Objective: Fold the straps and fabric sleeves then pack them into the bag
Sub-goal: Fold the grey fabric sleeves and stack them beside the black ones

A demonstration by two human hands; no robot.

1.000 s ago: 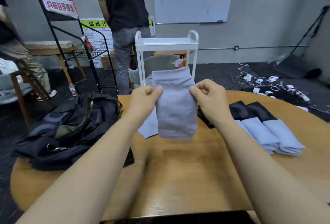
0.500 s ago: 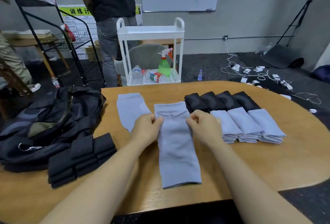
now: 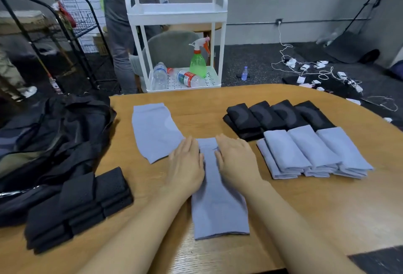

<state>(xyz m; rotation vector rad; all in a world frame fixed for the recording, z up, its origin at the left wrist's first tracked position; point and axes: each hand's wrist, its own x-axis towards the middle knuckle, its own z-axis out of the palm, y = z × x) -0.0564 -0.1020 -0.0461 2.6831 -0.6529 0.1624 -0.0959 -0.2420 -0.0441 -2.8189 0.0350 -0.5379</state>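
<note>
Grey sleeve (image 3: 218,197) lies flat on the table (image 3: 316,214), long axis running straight away from the person, near end at the table's front edge, far end under the hands. Left hand (image 3: 186,165) and right hand (image 3: 235,162) both lie palm down on the far half, fingers (image 3: 189,145) straight and pointing away, holding nothing, just pressing the cloth flat. The two hands sit side by side with a narrow strip of sleeve showing between them; left hand overhangs the sleeve's left edge, right hand its right edge.

Likely step: smoothing before a fold. Since the long axis is near-to-far, the fold probably brings one end over the other along that line (either hand is equally close, both on it).

A second unfolded grey sleeve (image 3: 156,130) lies just left and beyond, its near corner touching or passing under the left hand's fingertips (can't tell which). Folded grey stack (image 3: 314,153) and folded black stack (image 3: 277,116) are to the right; folded black straps (image 3: 76,208) are to the left, beside the open black bag (image 3: 50,134) at the table's left end. Nothing visibly packed yet.
</note>
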